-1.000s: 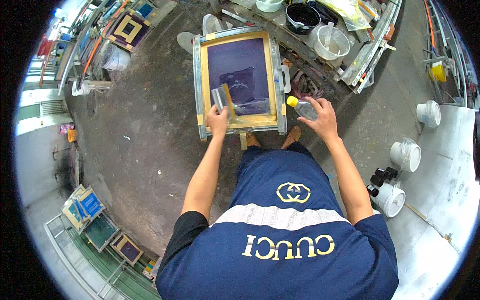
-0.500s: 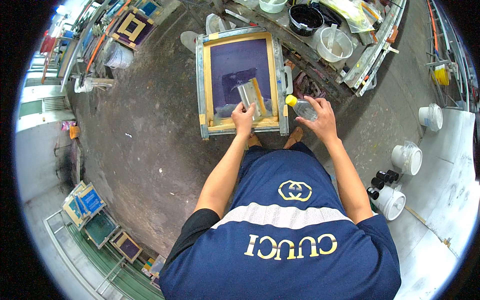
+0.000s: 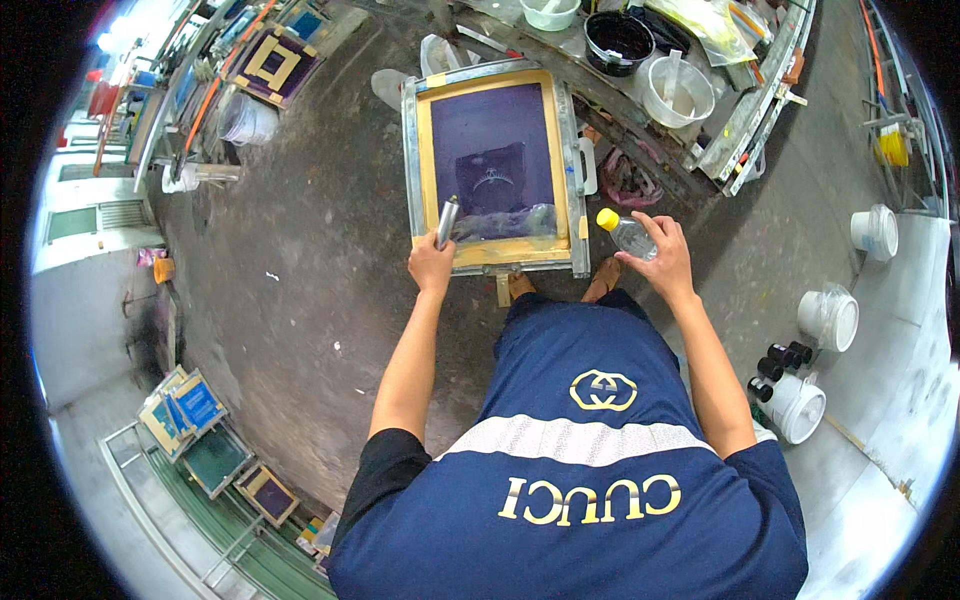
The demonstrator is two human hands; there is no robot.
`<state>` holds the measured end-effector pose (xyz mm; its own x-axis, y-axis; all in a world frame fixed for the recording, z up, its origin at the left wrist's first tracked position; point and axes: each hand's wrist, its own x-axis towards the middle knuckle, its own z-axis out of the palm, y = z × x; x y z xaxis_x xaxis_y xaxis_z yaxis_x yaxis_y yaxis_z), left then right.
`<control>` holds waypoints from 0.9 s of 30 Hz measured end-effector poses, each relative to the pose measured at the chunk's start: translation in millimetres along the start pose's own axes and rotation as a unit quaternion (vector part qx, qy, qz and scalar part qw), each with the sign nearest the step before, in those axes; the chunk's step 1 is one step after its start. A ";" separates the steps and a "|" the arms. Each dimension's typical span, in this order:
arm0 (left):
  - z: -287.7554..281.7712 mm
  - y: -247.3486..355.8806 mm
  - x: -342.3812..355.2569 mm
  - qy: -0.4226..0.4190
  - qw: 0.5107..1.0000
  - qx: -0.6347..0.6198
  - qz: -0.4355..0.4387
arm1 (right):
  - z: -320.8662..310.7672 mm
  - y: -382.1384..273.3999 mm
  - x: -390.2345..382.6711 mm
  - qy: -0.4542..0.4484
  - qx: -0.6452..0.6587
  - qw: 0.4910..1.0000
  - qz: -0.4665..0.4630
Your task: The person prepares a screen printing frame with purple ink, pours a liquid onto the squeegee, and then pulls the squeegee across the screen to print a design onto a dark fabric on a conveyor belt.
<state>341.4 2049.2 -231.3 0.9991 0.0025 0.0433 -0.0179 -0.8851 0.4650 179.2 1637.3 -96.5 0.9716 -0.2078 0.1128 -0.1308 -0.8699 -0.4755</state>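
Note:
In front of my feet stands a screen-printing frame [image 3: 413,150], metal-edged, with yellow tape around a purple mesh [image 3: 485,120]. The mesh carries a darker square with a pale arc-shaped design, and a cloudy wet-looking band lies along its near end. My left hand [image 3: 431,265] is closed on a metal squeegee [image 3: 448,222], seen nearly edge-on over the frame's near left corner. To the right of the frame, my right hand [image 3: 668,258] grips a clear plastic bottle [image 3: 633,238] with a yellow cap [image 3: 607,219]. The bottle is tilted, cap toward the frame.
A cluttered workbench [image 3: 690,150] beyond the frame holds a black bucket [image 3: 618,42] and a white tub [image 3: 679,92] with a stirrer. White pails [image 3: 797,408] line the right wall. More screens [image 3: 212,460] lean at lower left. A plastic bag [image 3: 630,178] lies under the bench.
My left hand has moved left across the frame's near end, and the squeegee has turned from flat-on to nearly edge-on. The bottle stays in my right hand, slightly lower. The view has shifted slightly.

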 end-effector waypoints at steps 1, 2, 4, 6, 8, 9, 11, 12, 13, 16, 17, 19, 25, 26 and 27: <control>4.6 0.5 -5.9 0.008 1.000 0.005 0.022 | -0.9 0.0 -0.5 0.000 0.002 1.000 0.000; 9.0 3.8 -10.9 0.014 0.999 0.007 0.043 | -3.4 1.0 -0.9 0.006 0.000 1.000 0.004; 14.6 7.2 -16.9 -0.040 0.997 0.011 0.070 | -7.5 3.0 -1.0 0.018 -0.003 1.000 0.010; 13.3 13.1 -23.1 -0.062 0.986 -0.025 0.153 | -12.4 5.9 -1.1 0.037 -0.008 0.999 0.019; 21.0 31.2 -26.0 -0.062 0.979 -0.049 0.187 | -15.3 8.9 -1.2 0.054 -0.007 0.998 0.025; 26.0 44.1 -25.3 -0.062 0.977 -0.053 0.198 | -15.6 10.4 -0.3 0.061 -0.003 0.998 0.026; 40.7 67.3 -19.3 -0.084 0.973 -0.050 0.210 | -14.8 11.5 1.3 0.066 0.005 0.997 0.027; 41.8 77.9 -14.1 -0.104 0.963 -0.034 0.244 | -14.3 11.6 3.4 0.066 0.007 0.997 0.027; 41.3 86.6 -9.8 -0.125 0.952 -0.019 0.278 | -14.2 11.0 3.6 0.065 0.010 0.997 0.027; 41.5 79.4 0.8 -0.159 0.912 0.027 0.378 | -13.1 11.5 9.2 0.062 0.012 0.998 0.010; 36.8 69.8 5.8 -0.172 0.896 0.048 0.407 | -13.6 12.2 12.0 0.060 0.011 0.998 0.008; 17.2 50.0 19.8 -0.215 0.873 0.065 0.433 | -14.7 14.7 13.7 0.060 0.013 0.998 0.011; -30.3 -5.9 29.2 -0.193 0.976 -0.009 0.099 | -22.3 27.8 3.0 0.070 0.026 0.997 0.011; -23.7 -11.3 22.4 -0.160 0.984 -0.046 0.067 | -22.5 30.5 2.0 0.068 0.029 0.997 0.014; -17.5 -10.0 14.7 -0.128 0.988 -0.084 0.035 | -22.2 34.3 -0.8 0.068 0.032 0.997 0.018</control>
<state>355.5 2066.3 -219.8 0.9720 -0.1930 -0.1344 -0.0726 -0.7896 0.6093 169.6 1597.6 -93.5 0.9300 -0.3008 0.2110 -0.1477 -0.8319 -0.5349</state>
